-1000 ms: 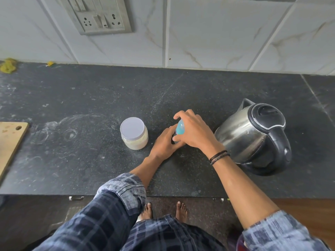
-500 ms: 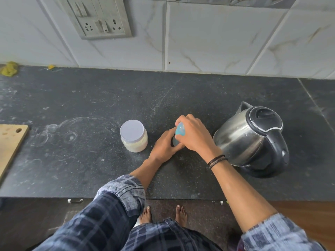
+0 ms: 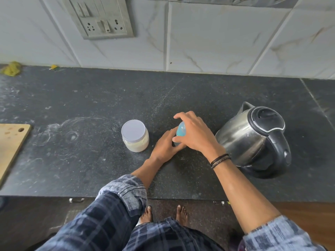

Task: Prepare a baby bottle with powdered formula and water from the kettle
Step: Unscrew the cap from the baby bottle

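Head view, the only one: opening step, by my read. The bottle (image 3: 181, 132) stands upright on the counter (image 3: 90, 105), between the powder jar (image 3: 135, 138) and the kettle (image 3: 253, 140), apart from both. The left hand (image 3: 165, 147) wraps the bottle's lower body from the near-left side, bracing it against the counter. The right hand (image 3: 194, 136) comes over from the right, wrist bent, its fingers (image 3: 178, 116) curled down round the blue top – clamped on it, which looks like a twist-off grip. I can't tell whether the top is loose or tight; the hands cover the joint. The jar has its lid on and the kettle lid is down, so no powder or water is in play yet. Next move calls for: counter-torque from the left hand so the bottle doesn't spin or tip, then a clean lift of the top and somewhere to park it – bare counter on the far side is free. After that the jar lid has to come off. Both forearms reach in from the near edge, sleeves pushed up.
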`<state>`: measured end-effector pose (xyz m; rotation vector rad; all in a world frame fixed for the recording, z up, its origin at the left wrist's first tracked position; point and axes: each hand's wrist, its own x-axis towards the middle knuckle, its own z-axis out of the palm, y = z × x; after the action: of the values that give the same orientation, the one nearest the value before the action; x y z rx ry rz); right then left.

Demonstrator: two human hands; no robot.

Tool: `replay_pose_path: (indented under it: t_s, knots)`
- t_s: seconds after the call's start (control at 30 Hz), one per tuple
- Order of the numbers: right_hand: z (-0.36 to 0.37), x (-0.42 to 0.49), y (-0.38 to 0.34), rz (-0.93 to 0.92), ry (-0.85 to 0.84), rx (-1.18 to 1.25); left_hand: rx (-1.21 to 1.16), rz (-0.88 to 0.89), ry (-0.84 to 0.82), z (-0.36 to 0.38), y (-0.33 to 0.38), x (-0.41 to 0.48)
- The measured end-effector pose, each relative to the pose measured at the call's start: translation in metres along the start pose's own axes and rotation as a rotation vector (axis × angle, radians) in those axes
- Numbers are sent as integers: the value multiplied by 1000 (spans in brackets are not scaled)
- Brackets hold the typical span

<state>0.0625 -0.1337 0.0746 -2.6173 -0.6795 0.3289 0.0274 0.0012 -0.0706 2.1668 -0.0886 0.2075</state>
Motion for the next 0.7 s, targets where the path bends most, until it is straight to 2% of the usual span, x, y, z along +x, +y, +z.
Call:
replay_pose_path:
  t_s: [0.37, 0.57, 0.7]
  knots:
    - [2, 2, 2, 19, 48, -27, -6, -36, -24, 0, 0, 0]
    - [3, 3, 1, -11, 10, -33, -14, -51, -33, -1, 1, 0]
    - [6, 3, 2, 41, 48, -70, -21, -53, -48, 0, 1, 0]
